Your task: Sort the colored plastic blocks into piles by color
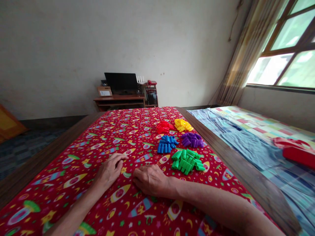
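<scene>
"What stood against the pale wall (177, 49)?"

"A desk (120, 98) with a dark monitor (121, 82)."

"And the pieces?"

"Short, chunky, bright plastic, heaped by colour: a green pile (187, 161), a blue pile (167, 144), a purple pile (192, 140), a red pile (164, 127) and a yellow pile (183, 125)."

"On what?"

"A red cloth (98, 157) printed with rockets, with checked bedding (261, 137) to the right."

"The hands?"

"The left hand (110, 168) lay palm down, fingers loosely bent, visibly gripping nothing. The right hand (151, 179) was curled under; I couldn't tell whether it held anything. The green pile sat near it, ahead and rightward; the red and yellow piles lay farthest off."
</scene>
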Tool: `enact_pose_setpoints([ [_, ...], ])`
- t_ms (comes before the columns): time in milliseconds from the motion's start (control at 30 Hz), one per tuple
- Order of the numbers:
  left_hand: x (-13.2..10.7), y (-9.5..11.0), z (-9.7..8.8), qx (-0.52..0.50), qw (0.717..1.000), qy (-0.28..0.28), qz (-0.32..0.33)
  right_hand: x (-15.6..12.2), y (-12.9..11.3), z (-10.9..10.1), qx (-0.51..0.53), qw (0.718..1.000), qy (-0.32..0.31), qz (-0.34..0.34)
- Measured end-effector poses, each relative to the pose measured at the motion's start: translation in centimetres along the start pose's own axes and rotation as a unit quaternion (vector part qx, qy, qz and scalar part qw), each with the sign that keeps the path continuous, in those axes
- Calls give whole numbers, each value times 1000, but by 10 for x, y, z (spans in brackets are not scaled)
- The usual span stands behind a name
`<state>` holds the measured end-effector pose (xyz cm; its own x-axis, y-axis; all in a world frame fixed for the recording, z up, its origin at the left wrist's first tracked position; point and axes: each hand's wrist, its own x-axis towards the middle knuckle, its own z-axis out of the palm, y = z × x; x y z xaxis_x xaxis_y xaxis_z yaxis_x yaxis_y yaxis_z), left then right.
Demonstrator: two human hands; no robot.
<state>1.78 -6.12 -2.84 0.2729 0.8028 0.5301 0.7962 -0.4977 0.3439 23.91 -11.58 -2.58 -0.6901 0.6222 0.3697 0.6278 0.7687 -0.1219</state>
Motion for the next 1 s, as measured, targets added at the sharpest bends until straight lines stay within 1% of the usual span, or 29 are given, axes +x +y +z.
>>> enact_pose_setpoints([
  [67, 0, 1, -1, 1, 1000, -1, -3, -1, -3, -5, 12, 1000, -8, 9],
  [100, 1, 1, -1, 1, 1000, -3, -3, -2, -5, -12, 27, 1000, -16, 6],
  [167, 1, 2, -1, 1, 1000, -3, 0, 0, -7, -33, 84, 996, -28, -20],
  [200, 1, 3, -2, 0, 1000, -1, 2, 1, -6, -47, 127, 991, -24, -40],
  [233, 1, 4, -2, 0, 1000, 4, 4, 4, 0, -63, 175, 983, -5, -53],
  [267, 2, 5, -2, 0, 1000, 8, 5, 6, 9, -80, 220, 973, 31, -55],
  [300, 2, 5, -3, 0, 1000, 10, 4, 7, 23, -96, 252, 963, 89, -30],
  [333, 2, 6, -3, 1, 1000, 10, 3, 8, 42, -110, 269, 949, 164, 22],
  [367, 2, 7, -4, 2, 1000, 6, 2, 7, 65, -122, 270, 927, 245, 84],
  [400, 2, 8, -5, 1, 1000, 2, 1, 3, 91, -130, 262, 903, 306, 148],
  [433, 2, 9, -6, 0, 1000, -1, 1, -3, 118, -134, 251, 881, 345, 203],
  [500, 3, 9, -7, -4, 1000, -5, 2, -21, 171, -133, 244, 841, 380, 299],
  [567, 3, 8, -7, -7, 1000, -7, 3, -42, 212, -124, 262, 803, 365, 393],
  [600, 3, 7, -7, -8, 1000, -7, 4, -53, 226, -119, 278, 790, 350, 421],
  [667, 2, 5, -5, -10, 1000, -3, 7, -70, 241, -107, 304, 781, 322, 440],
  [733, 1, 2, -2, -9, 1000, 6, 7, -80, 244, -97, 326, 788, 295, 431],
  [833, 0, -1, -1, 0, 1000, 3, 5, -82, 240, -87, 326, 813, 249, 414],
  [900, -1, -2, -2, 5, 1000, -14, 6, -76, 234, -82, 331, 827, 227, 394],
  [1000, -1, -2, -4, 11, 999, -29, 6, -56, 213, -74, 379, 834, 196, 350],
])
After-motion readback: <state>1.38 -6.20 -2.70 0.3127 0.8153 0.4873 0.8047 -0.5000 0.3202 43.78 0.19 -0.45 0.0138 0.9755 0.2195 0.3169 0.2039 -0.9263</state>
